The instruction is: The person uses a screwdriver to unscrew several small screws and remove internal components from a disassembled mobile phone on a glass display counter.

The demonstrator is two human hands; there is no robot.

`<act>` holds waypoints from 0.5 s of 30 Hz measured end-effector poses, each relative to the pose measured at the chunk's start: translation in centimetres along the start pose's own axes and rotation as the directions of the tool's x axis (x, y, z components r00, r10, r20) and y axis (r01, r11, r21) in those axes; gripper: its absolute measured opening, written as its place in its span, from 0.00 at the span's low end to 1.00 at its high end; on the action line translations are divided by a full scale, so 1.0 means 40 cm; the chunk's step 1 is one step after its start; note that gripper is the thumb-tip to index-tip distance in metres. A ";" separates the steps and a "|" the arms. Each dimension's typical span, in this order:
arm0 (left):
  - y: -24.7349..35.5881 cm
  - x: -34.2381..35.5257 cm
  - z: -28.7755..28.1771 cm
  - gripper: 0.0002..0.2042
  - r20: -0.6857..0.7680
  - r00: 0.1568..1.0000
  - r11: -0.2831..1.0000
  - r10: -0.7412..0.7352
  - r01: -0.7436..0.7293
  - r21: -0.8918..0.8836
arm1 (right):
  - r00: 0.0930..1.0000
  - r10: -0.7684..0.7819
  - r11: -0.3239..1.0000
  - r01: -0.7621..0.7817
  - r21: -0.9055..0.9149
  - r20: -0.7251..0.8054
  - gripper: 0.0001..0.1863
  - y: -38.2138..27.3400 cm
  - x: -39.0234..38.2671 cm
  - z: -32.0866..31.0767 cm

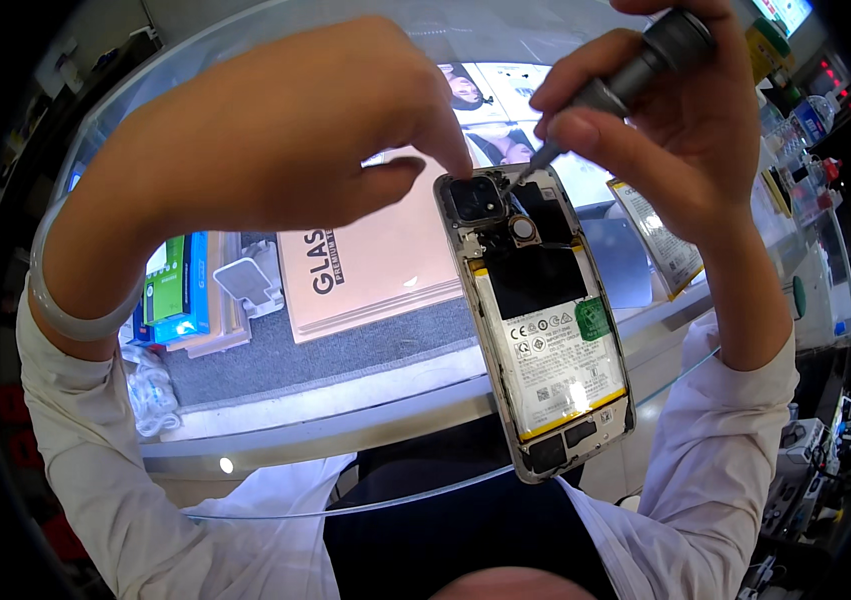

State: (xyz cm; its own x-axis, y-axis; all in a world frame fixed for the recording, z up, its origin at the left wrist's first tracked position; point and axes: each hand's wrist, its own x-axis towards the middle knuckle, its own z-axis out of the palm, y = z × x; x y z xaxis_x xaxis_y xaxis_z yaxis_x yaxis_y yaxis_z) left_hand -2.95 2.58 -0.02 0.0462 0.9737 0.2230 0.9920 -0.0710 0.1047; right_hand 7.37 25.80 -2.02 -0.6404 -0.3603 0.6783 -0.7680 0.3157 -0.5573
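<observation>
A phone with its back cover off (pixel 545 345) lies at a slant on the glass counter, overhanging the near edge. Its battery (pixel 555 385) shows, along with a black camera module (pixel 476 200) in the top left corner. The index fingertip of my left hand (pixel 345 130) presses on the phone's top edge beside that module; index and thumb are apart, the other fingers hidden. Between the fingers of my right hand (pixel 670 140) is a dark grey screwdriver (pixel 613 95), tilted, its tip at the phone's top beside the camera module.
A loose battery (pixel 660 235) lies right of the phone. To the left are pink flat boxes (pixel 370 265), a white stand (pixel 248 280), blue-and-green boxes (pixel 173 290) and a bundled white cable (pixel 150 390). The glass counter's front edge (pixel 335 415) runs below the phone.
</observation>
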 end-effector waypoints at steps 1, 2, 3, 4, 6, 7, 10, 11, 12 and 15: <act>0.004 -0.006 0.002 0.14 -0.009 0.999 1.000 0.030 -0.030 0.001 | 1.000 -0.020 1.000 0.019 0.018 0.021 0.35 -0.001 -0.001 0.004; 0.008 -0.011 0.004 0.14 -0.018 0.998 0.998 0.062 -0.062 0.001 | 0.998 -0.040 0.999 0.038 0.035 0.043 0.35 -0.003 -0.001 0.009; 0.013 -0.014 0.002 0.15 -0.012 0.996 0.996 0.089 -0.088 0.011 | 0.996 -0.058 0.997 0.055 0.053 0.063 0.36 -0.004 -0.002 0.012; 0.016 -0.016 0.001 0.15 -0.006 0.993 0.993 0.116 -0.116 0.020 | 0.988 -0.067 0.998 0.064 0.029 0.138 0.36 -0.011 0.006 0.002; 0.028 -0.023 -0.003 0.16 -0.001 0.988 0.987 0.157 -0.156 0.028 | 0.992 -0.104 0.992 0.098 0.081 0.077 0.37 0.007 -0.008 0.019; 0.035 -0.026 -0.004 0.16 -0.002 0.985 0.985 0.170 -0.170 0.028 | 0.991 -0.124 0.987 0.118 0.106 0.047 0.37 0.015 -0.015 0.027; 0.043 -0.029 0.000 0.16 -0.023 0.984 0.985 0.174 -0.174 0.014 | 0.986 -0.137 0.989 0.130 0.074 0.100 0.37 0.022 -0.017 0.031; 0.044 -0.029 0.000 0.16 -0.015 0.986 0.986 0.165 -0.165 0.016 | 0.987 -0.120 0.993 0.118 0.022 0.109 0.37 0.018 -0.018 0.031; 0.047 -0.029 -0.001 0.16 -0.006 0.988 0.988 0.156 -0.156 0.019 | 0.987 -0.118 0.993 0.117 0.017 0.113 0.37 0.014 -0.016 0.032; 0.050 -0.028 -0.007 0.16 0.023 0.990 0.989 0.140 -0.141 0.032 | 0.983 -0.140 0.989 0.132 0.072 0.119 0.37 0.000 -0.003 0.036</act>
State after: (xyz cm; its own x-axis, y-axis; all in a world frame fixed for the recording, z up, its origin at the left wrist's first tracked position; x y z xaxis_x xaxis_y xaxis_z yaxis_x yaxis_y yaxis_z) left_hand -1.07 1.29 0.22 0.1876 0.9589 0.2128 0.9788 -0.2005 0.0408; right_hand 7.42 24.58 -2.81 -0.5236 -0.5026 0.6879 -0.8447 0.2013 -0.4959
